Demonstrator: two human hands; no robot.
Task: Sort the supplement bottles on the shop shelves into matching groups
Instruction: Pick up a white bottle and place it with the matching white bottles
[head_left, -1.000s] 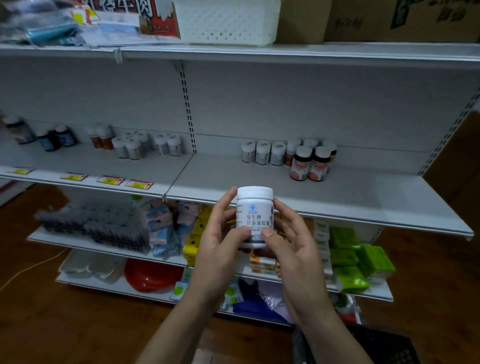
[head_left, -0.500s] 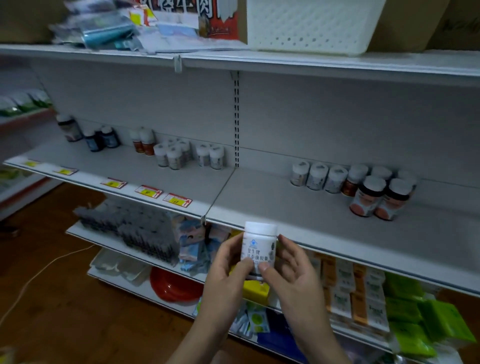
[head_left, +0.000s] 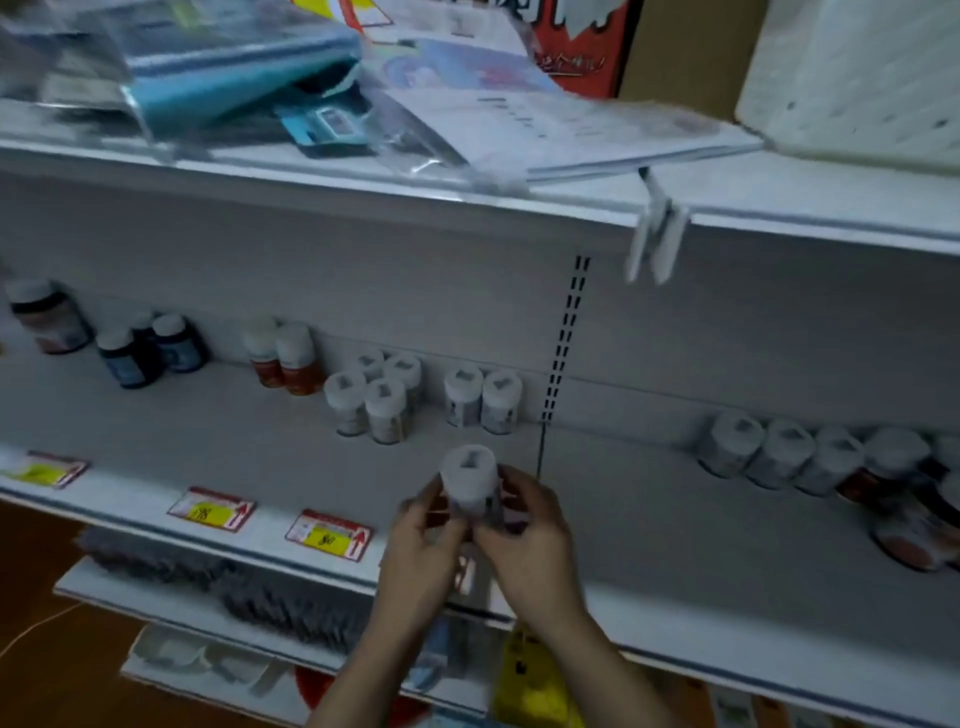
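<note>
A white bottle (head_left: 470, 486) is being held upright in the air by both hands, over the front part of the middle shelf (head_left: 675, 525) and just left of the seam where two shelf boards are meeting. The left hand (head_left: 420, 551) is curling its fingers round the bottle's left side, and the right hand (head_left: 537, 540) is gripping the right side, so both are clamped on it; its label is blurring too much to read. Just behind it, a pair of white bottles (head_left: 483, 401) is standing against the back wall, and to their left a cluster of four white bottles (head_left: 374, 397) is sitting close together. Further left, two orange-labelled bottles (head_left: 287, 359) and some dark blue bottles (head_left: 150, 349) are standing, well apart from the held one. On the right board, a row of white bottles (head_left: 779, 453) is running toward dark-capped red-brown bottles (head_left: 906, 525) at the edge. Yellow price tags (head_left: 330, 535) are lying along the shelf front. Overhead, the upper shelf (head_left: 311, 179) is carrying plastic-wrapped packets (head_left: 234, 67) and a white basket (head_left: 857, 78).
</note>
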